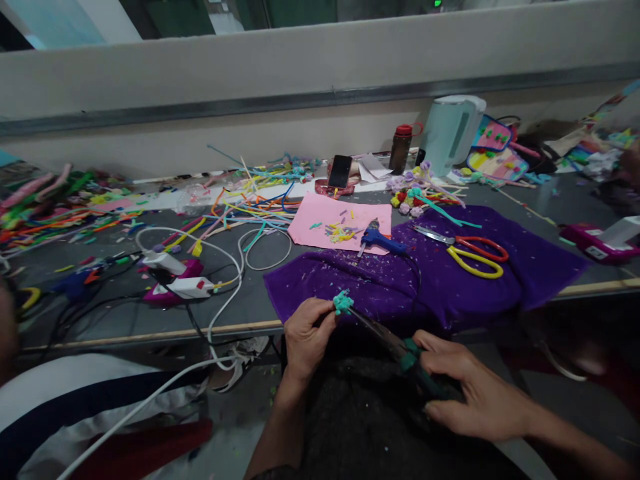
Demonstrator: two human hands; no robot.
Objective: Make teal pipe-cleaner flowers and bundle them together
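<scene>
My left hand pinches a small fuzzy teal chenille piece between thumb and fingertips, above the near edge of the table. Wrapped round the dark green handles of a pair of scissors, my right hand points the blades up and left. The blade tips come right up to the teal piece; whether they touch it I cannot tell. Beneath and behind lies a purple cloth sprinkled with tiny clippings.
Red-and-yellow-handled scissors and a blue glue gun lie ahead, near a pink sheet with clippings. Chenille stems, power strips and white cables occupy the left. A kettle and bottle stand behind. Someone's leg is at left.
</scene>
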